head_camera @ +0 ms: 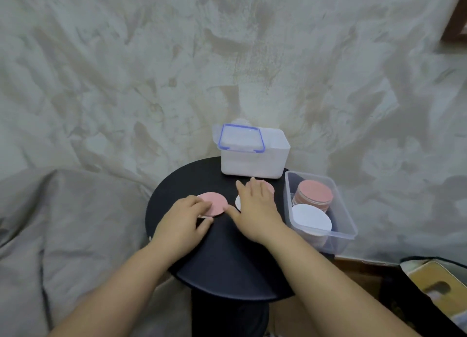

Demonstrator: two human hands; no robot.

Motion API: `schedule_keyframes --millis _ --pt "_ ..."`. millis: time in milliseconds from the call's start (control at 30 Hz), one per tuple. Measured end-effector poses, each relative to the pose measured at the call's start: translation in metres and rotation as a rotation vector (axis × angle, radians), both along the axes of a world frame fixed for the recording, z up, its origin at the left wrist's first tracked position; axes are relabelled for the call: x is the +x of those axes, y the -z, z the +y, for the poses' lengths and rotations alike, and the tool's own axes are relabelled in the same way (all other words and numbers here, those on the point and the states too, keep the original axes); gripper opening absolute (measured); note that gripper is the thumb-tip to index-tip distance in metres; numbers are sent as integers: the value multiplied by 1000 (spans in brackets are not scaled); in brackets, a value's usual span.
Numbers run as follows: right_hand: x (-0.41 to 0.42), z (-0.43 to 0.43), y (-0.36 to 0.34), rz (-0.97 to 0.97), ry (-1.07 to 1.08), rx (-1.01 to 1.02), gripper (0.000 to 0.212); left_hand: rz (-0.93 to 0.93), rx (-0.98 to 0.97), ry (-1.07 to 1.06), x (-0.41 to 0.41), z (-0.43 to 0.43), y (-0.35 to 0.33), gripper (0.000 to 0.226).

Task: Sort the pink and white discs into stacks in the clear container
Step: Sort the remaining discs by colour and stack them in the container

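Clear container (351, 226), frame right, held pink stack (314, 192) and white stack (312, 218); left hand (182, 221) pinched a pink disc (216, 202); right hand (257, 208) lay flat on white disc (238, 202); few remained.

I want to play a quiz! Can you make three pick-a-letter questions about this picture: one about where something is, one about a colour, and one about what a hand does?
1. Where is the container?
A) at the table's right side
B) under the table
C) on a chair

2. What colour is the back stack in the container?
A) blue
B) pink
C) green

3. What does the right hand do?
A) makes a fist
B) grips a cup
C) lies flat on discs

Answers:
1 A, it sits by the table's right edge.
2 B, the pink stack lies behind the white stack.
3 C, its straight fingers rest on the discs.
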State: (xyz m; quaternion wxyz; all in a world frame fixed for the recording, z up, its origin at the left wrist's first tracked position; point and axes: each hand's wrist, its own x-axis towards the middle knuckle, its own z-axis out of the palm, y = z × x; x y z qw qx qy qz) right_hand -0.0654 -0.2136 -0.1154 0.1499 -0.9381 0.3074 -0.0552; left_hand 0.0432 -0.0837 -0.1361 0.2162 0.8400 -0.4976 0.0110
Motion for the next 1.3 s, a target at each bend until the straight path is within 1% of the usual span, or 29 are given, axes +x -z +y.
schedule_keyframes --millis 100,167,267,333,467,533,600,667,700,767,900,967,1033,1100,1167,1233,1300 --pt "1 -4 10 71 70 -15 69 -6 -46 -13 -2 15 2 34" --pt "-4 0 11 66 36 -45 58 10 -65 -29 -1 17 3 31" --pt "-17 10 6 -88 -71 -85 40 14 -126 -36 -4 17 2 25" --pt "-30 18 7 -210 -128 -85 34 19 -207 -55 -7 17 0 26" --pt "-53 24 16 -298 -200 -127 31 72 -289 -172 -13 21 -5 23" --pt "-57 23 18 -339 -202 -127 35 82 -333 -202 -15 22 -8 21" --pt "-56 26 16 -311 -180 -111 48 110 -395 -224 -17 23 -10 17" --pt "-54 28 14 -224 -170 -82 55 140 -458 -241 -18 25 -12 15" --pt "-53 29 14 -192 -176 -83 54 157 -492 -248 -20 26 -13 14" --pt "-53 30 15 -190 -202 -107 45 214 -580 -259 -23 30 -13 14" --pt "-59 33 21 -319 -299 -204 22 382 -754 -289 -32 40 -10 19" --pt "-63 32 23 -365 -360 -244 25 433 -810 -291 -39 45 -7 28" --pt "-66 30 22 -424 -358 -207 26 489 -842 -297 -45 49 -3 33" --pt "-67 28 16 -550 -274 -130 17 566 -859 -303 -50 50 1 32" --pt "-65 28 7 -692 -163 -47 14 658 -881 -307 -55 49 2 29" --pt "-63 30 1 -788 -76 66 18 781 -904 -289 -63 47 1 25" --pt "-61 35 -3 -820 -48 191 24 918 -921 -253 -72 45 -2 18"
